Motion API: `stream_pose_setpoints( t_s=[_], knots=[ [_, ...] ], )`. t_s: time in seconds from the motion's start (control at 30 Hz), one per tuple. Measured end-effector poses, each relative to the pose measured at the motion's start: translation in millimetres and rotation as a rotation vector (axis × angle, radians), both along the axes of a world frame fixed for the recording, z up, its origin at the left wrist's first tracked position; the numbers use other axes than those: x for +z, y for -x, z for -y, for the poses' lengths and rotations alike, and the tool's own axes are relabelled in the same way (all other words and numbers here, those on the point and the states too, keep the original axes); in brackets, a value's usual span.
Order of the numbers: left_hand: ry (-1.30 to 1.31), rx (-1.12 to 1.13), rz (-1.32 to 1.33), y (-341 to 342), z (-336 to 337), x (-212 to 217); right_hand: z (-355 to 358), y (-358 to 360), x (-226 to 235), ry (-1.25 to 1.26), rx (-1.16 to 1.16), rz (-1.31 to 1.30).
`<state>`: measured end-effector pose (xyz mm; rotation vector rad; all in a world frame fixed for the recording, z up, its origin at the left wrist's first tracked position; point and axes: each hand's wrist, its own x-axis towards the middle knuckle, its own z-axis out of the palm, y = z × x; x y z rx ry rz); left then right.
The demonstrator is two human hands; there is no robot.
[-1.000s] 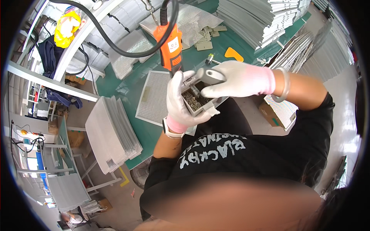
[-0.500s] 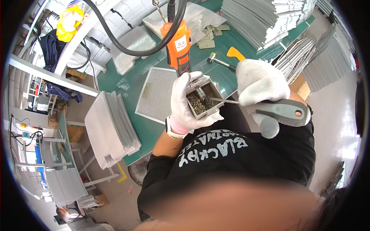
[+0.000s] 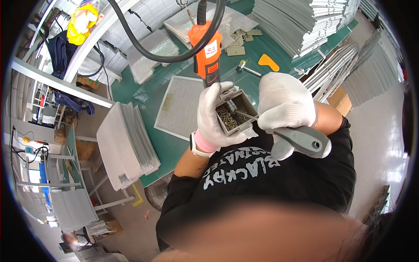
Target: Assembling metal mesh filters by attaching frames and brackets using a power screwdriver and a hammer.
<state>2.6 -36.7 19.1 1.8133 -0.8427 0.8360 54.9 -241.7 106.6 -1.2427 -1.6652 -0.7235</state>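
Note:
Gloved in white, my left hand (image 3: 208, 118) is closed around a small grey open box (image 3: 249, 104) in front of my chest. Inside the box lie many small metal screws (image 3: 227, 118), mostly on the side nearer my left palm. My right hand (image 3: 286, 102), also gloved, grips a screwdriver (image 3: 303, 139) with a grey handle and thin metal shaft. Its shaft reaches left over the box rim and its tip is among the screws; whether a screw is on the tip I cannot tell.
An orange-and-black power tool (image 3: 206, 52) hangs on a chain just beyond the box. On the green table (image 3: 146, 98) are a mesh-like panel (image 3: 179, 107), a hammer (image 3: 248, 70), a yellow scraper (image 3: 268, 62) and flat beige pieces (image 3: 236, 50). Stacked white sheets (image 3: 124, 144) stand left.
My right hand and the screwdriver have moved left, closer to the box. The handle has swung to point more downward. My left hand still holds the box, shifted slightly right in view.

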Motion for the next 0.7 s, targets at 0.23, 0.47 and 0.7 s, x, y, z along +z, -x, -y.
stream_pose_setpoints(
  t_s=[0.23, 0.47, 0.7],
  knots=[
    [0.045, 0.013, 0.006, 0, -4, 0, 6, -2, 22, 0.238, 0.172, -0.145],
    [-0.048, 0.036, 0.069, 0, -5, 4, 0, 1, 7, 0.181, 0.165, -0.157],
    [0.044, -0.012, 0.018, 4, 1, -1, -5, 5, -4, 0.044, 0.153, 0.007]
  ],
)
